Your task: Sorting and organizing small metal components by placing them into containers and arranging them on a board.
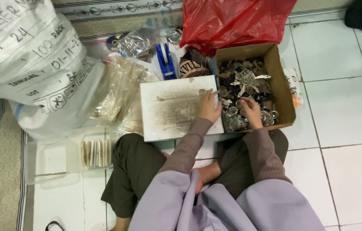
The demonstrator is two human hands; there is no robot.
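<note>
1. Nearest, a person sat cross-legged on a tiled floor (343, 115), with a worn white board (172, 107) resting beyond the knees as the landmark.
2. Left of the board, nearer the person, a clear plastic tray (48, 158) held a short row of filled packets (96, 153).
3. On the board's right edge, the left hand (208, 107) lay with fingers loosely curled, fingertips touching a small metal ring (202, 92); whether it gripped anything could not be told.
4. Right of the board, the right hand (251, 112) reached into a cardboard box (284, 85), fingers bent among metal parts (245, 81); its grip was hidden.
5. The box remained nearly full, so most sorting seemed left.
6. Beyond the board lay a red plastic bag (232, 19), and far left a large white sack (22, 55).
</note>
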